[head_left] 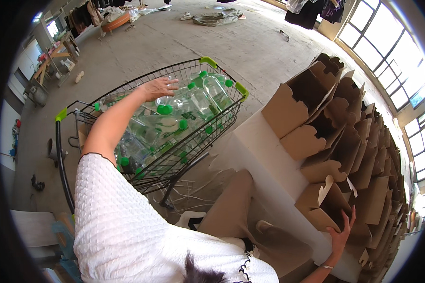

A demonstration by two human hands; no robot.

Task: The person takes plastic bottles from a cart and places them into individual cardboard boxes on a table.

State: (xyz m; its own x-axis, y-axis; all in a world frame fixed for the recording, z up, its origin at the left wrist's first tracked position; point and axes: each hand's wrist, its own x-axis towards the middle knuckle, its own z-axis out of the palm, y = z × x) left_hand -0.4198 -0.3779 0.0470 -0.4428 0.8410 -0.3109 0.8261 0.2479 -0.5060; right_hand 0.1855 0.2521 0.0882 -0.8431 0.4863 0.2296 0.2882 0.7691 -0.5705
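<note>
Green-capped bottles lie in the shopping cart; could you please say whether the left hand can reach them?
Probably yes: the left hand is over the open shopping cart, with no lid between it and the green-capped bottles.

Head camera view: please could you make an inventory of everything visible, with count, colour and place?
shopping cart: one, black and green, left of centre
bottles: many, clear with green caps, inside cart
cardboard boxes: many, brown, right side
surface: one, white, below boxes
windows: several, bright, right edge
clothes: several, mostly dark, top edge
cloth heap: one, grey, far floor
floor: one, grey, throughout
other small items: unclear
top: one, white, worn
left hand: one, bare, over bottles
right hand: one, bare, at nearest box
</note>
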